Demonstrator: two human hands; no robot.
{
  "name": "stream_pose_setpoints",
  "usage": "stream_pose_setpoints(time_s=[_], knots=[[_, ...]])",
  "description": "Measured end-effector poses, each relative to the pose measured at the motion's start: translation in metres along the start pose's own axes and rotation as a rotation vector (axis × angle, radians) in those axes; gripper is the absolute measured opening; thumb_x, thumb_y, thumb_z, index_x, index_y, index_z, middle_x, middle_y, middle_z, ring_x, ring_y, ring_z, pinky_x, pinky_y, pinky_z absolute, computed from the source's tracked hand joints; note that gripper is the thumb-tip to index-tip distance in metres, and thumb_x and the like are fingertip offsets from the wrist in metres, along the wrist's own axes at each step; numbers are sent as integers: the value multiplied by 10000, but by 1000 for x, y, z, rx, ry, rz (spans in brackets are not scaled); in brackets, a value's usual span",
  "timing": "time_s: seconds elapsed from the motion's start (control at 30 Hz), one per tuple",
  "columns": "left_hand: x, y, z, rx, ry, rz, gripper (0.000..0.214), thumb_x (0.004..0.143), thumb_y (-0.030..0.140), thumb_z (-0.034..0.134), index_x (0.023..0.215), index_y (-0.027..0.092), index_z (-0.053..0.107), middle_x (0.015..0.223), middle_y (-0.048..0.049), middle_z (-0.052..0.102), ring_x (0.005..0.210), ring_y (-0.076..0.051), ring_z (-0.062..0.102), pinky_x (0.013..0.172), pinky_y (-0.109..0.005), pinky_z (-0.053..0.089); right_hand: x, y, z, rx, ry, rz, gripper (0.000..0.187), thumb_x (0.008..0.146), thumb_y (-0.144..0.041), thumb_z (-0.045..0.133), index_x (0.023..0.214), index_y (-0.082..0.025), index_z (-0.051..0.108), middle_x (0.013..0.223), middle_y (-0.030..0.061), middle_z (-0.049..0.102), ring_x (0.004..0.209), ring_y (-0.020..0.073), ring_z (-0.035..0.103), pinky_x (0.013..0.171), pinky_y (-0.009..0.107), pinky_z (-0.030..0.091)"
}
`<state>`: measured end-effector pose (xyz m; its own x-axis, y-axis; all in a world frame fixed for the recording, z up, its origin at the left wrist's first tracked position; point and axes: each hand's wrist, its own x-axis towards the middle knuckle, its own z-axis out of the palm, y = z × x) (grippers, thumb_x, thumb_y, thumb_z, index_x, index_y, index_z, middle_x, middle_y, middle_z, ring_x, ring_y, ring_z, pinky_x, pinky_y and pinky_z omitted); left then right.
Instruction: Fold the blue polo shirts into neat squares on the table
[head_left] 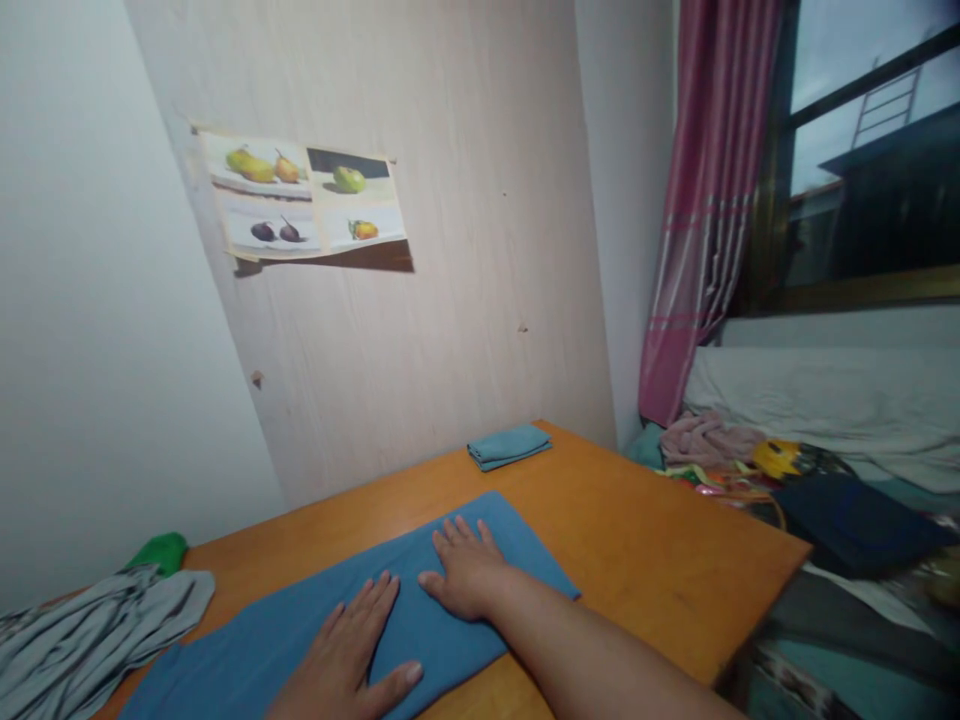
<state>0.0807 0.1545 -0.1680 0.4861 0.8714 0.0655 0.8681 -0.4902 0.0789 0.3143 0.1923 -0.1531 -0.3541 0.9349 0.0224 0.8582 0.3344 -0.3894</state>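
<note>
A blue cloth (262,640), folded into a long flat panel, lies across the orange-brown table. My left hand (349,645) rests palm down on its near middle part, fingers stretched out and thumb apart. Farther right, my right hand (466,570) presses flat on the same cloth with its fingers spread. Neither hand grips anything. Where the cloth ends at the lower left, the frame cuts it off.
The wooden table (637,540) stands against a panelled wall. A small folded teal cloth (510,446) sits at its back edge. Crumpled grey striped clothing (112,640) and a green item (161,552) lie at left. Piled fabrics (855,520) are beyond the right edge.
</note>
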Motion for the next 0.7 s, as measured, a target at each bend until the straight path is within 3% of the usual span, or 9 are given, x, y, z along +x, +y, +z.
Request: stream_pose_setpoints(time_s=[0.27, 0.37, 0.5, 0.6, 0.7], knots=[[3, -16, 11, -21, 48, -55, 850, 888, 707, 442, 1582, 277, 207, 1617, -24, 250, 1481, -319, 275, 1223, -530, 233, 18, 29, -9, -71, 164, 334, 729, 982, -485, 285, 1577, -67, 239, 1649, 168, 166, 1537, 306, 39, 1193, 587, -60], [1, -12, 6, -68, 38, -62, 827, 909, 692, 421, 1588, 265, 217, 1617, -41, 267, 1483, -308, 286, 1227, -531, 214, 13, 22, -8, -32, 162, 226, 775, 976, -539, 266, 1573, -46, 242, 1642, 179, 185, 1536, 304, 60, 1208, 558, -28], [-4, 5, -6, -147, 59, -94, 803, 915, 690, 430, 1567, 237, 312, 1601, -85, 329, 1476, -297, 319, 1220, -529, 243, 4, 14, -5, -6, -8, 21, 870, 944, -644, 279, 1587, -63, 201, 1652, 161, 148, 1538, 289, 55, 1222, 516, 5], [-8, 10, -12, -225, 92, -174, 784, 927, 688, 402, 1538, 197, 377, 1598, -106, 339, 1482, -269, 312, 1216, -474, 277, 2, 14, -3, -61, -50, 36, 858, 945, -638, 285, 1593, -83, 191, 1657, 141, 141, 1539, 287, 41, 1218, 522, -8], [-15, 1, -15, -237, 121, -255, 794, 942, 681, 351, 1513, 133, 413, 1594, -140, 343, 1492, -254, 288, 1229, -445, 238, 5, 15, -2, -100, -47, 54, 839, 950, -629, 270, 1594, -96, 200, 1659, 129, 147, 1538, 293, 50, 1212, 541, -6]])
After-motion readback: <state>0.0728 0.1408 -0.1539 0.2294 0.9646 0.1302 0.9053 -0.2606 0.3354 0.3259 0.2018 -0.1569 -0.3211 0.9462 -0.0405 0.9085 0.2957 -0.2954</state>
